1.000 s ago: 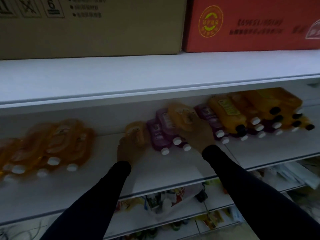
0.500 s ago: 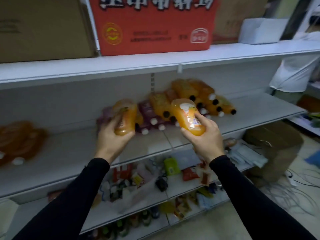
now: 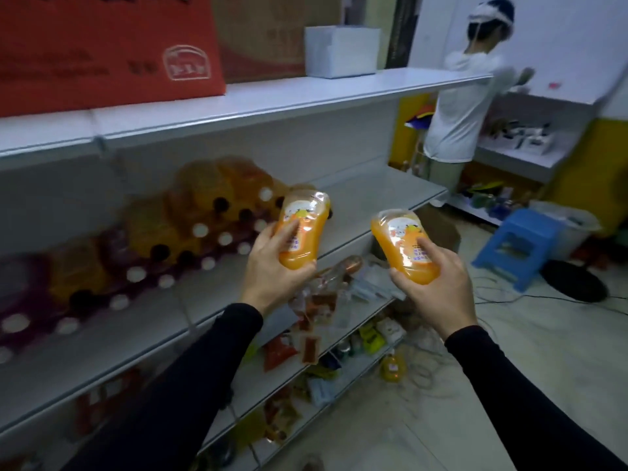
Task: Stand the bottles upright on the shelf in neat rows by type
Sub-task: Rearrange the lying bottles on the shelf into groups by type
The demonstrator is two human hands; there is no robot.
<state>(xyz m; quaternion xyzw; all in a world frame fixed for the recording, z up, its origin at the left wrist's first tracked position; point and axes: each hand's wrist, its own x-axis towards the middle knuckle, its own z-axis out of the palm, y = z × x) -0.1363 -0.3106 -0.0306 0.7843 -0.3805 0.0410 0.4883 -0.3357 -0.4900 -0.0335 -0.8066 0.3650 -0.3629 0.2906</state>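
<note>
The left hand held an orange juice bottle in front of the middle shelf, its grip clenched round the bottle's lower part, thumb laid across the label. The bottle's base pointed up and away from the person; its cap end was hidden in the palm. The right hand grasped a second orange bottle the same way, thumb on the label, base tilted up and to the left. This second bottle hung out past the front edge of the middle shelf, above the floor and the lower shelves, and well apart from the first. Both forearms wore black sleeves.

On the middle shelf, to the left of the held bottles, a heap of bottles lay on their sides with caps facing the aisle: orange ones with white and black caps toward the back, purple ones nearer the front edge. The heap was blurred, so no count could be made.

Above the middle shelf, the top shelf carried a red carton and, to its right, a white box. Beyond the right end of the middle shelf stood a person in a white top, facing away. A blue stool sat on the floor to the right of the middle shelf. Below the middle shelf, assorted packets lay scattered on the lower shelves.
</note>
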